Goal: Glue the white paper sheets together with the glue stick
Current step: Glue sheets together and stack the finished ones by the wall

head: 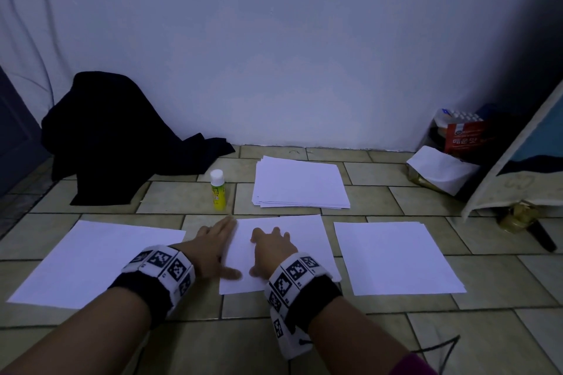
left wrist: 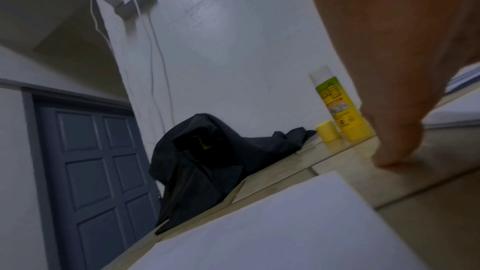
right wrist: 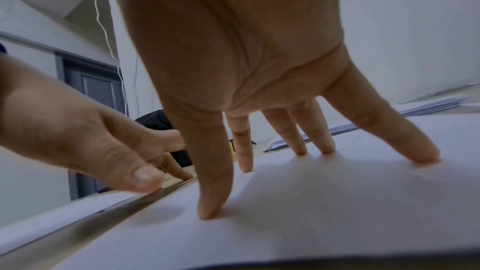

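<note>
Three white sheets lie in a row on the tiled floor: a left sheet [head: 91, 262] [left wrist: 285, 229], a middle sheet [head: 304, 237] [right wrist: 311, 202] and a right sheet [head: 396, 256]. My right hand [head: 271, 248] [right wrist: 259, 141] presses spread fingertips down on the middle sheet. My left hand [head: 213, 248] [right wrist: 91, 145] [left wrist: 402, 69] lies flat along that sheet's left edge, its thumb on the paper. Behind the hands, a yellow glue stick [head: 217, 190] [left wrist: 337, 108] stands upright with a white top, its yellow cap [left wrist: 328, 131] beside it. Neither hand holds anything.
A stack of white paper [head: 300, 183] lies behind the middle sheet. A black cloth [head: 115, 137] is heaped against the wall at the back left. At the back right are a white bag [head: 444, 170], a red box [head: 464, 137] and a leaning board [head: 518, 155].
</note>
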{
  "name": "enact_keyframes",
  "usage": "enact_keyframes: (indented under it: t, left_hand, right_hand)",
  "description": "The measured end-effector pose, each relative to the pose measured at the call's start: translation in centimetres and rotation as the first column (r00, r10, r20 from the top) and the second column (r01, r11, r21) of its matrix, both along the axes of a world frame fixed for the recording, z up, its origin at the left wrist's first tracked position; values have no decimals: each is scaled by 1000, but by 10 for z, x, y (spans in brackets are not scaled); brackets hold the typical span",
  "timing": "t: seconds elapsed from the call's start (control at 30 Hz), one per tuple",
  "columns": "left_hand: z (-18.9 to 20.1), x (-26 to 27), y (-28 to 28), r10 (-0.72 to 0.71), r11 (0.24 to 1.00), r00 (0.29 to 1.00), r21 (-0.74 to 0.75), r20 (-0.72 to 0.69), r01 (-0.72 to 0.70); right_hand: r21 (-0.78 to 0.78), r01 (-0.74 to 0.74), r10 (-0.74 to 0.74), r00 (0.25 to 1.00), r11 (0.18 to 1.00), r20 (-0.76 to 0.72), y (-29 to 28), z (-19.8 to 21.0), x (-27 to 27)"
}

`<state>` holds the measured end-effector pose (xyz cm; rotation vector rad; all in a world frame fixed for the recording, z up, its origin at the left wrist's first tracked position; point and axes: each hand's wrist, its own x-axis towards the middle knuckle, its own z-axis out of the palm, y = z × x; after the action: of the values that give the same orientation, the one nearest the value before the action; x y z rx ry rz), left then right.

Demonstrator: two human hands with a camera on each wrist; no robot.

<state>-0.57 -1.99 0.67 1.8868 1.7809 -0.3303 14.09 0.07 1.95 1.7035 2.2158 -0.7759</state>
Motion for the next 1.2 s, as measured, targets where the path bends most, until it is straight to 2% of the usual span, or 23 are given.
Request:
enact_keyframes:
  t: [0.1, 0.17, 0.27, 0.37, 0.47, 0.57, 0.73, 0.93, 1.0, 1.1, 1.13, 1.2]
  left_hand:
    - [0, 6, -3, -70, 996, 988, -72, -136, 61]
    - [1, 7, -4, -125, 992, 974, -58, -187, 116]
    - [-2, 5, -2, -124, 991, 978, -79, -166, 112]
    - [-4, 4, -2, -122, 990, 982, -95, -141, 109]
    - [-5, 3, -1, -122, 989, 984, -96, -128, 110]
    - [-6, 1, -1, -117, 989, 987, -102, -108, 106]
    - [-6, 1, -1, -124, 989, 987, -97, -101, 114]
    - [2, -2, -6, -128, 990, 985, -73, -112, 120]
    - [11, -3, -7, -109, 994, 988, -28, -111, 106]
    - [24, 3, -3, -79, 983, 976, 149, -205, 111]
    - [26, 8, -3, -74, 972, 970, 201, -230, 122]
    - [24, 18, -6, -100, 956, 981, 258, -169, 142]
  right_hand:
    - [18, -9, 8, 999, 1000, 43, 1, -3, -2]
    - [37, -4, 1, 997, 999, 75, 1, -4, -7]
    - [57, -100, 92, 989, 993, 119, 2, -5, -18]
    - [4, -287, 287, 958, 958, 7, 9, -13, -19]
    - [2, -334, 334, 942, 943, 46, 17, -19, -1]
    - [-6, -279, 278, 956, 960, 98, 28, -18, 30]
    - [-9, -90, 90, 975, 996, 205, 45, -16, 79]
    - [33, -35, 26, 970, 999, 243, 39, -7, 78]
    - [85, -4, -19, 965, 996, 260, 34, -3, 73]
    - [139, -44, 0, 955, 989, 298, 26, 2, 65]
    - [123, -63, 24, 955, 990, 296, 24, 3, 61]
    - [65, -75, 57, 966, 995, 251, 20, 4, 53]
